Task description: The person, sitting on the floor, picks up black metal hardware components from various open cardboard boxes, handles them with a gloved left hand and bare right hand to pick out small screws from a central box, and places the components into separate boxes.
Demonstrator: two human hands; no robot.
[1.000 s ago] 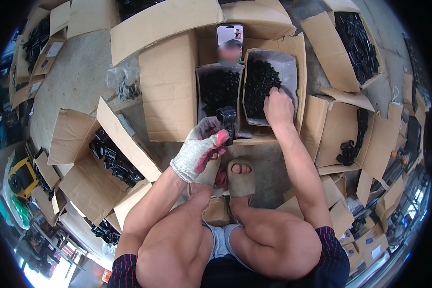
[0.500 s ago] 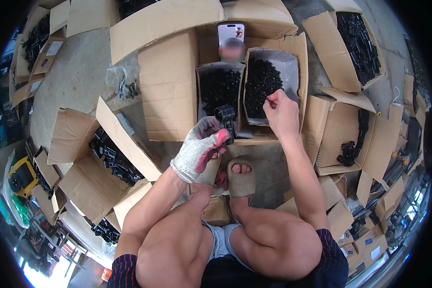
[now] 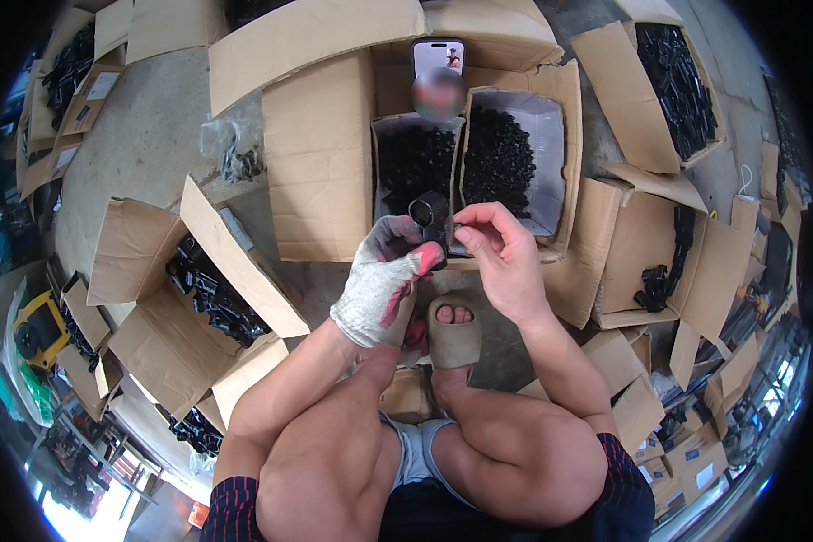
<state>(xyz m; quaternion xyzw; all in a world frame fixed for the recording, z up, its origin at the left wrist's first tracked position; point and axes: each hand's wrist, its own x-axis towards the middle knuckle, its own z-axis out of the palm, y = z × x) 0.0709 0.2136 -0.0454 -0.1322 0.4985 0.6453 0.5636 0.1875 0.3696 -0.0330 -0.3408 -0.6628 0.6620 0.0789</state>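
My left hand (image 3: 384,271), in a grey knit glove with red-pink fingers, is closed around a black plastic fitting with a round ring (image 3: 427,210) at its top. Close beside the fitting, my bare right hand (image 3: 508,257) has its thumb and forefinger pinched together. Whatever sits in that pinch is too small to name. Beyond the hands, two open bins stand side by side in a large carton (image 3: 319,163). Small black parts fill the left bin (image 3: 415,161), and more small black pieces (image 3: 499,158) lie in the right bin.
A phone (image 3: 439,60) leans at the carton's back. An open box of black fittings (image 3: 215,294) stands at left, another box (image 3: 664,271) at right. Long black parts (image 3: 676,86) fill the far-right box. A clear plastic bag (image 3: 232,144) lies on the floor.
My right hand has moved left and nearer, from over the right bin to beside the fitting. My left hand still holds the fitting, which has shifted slightly right.
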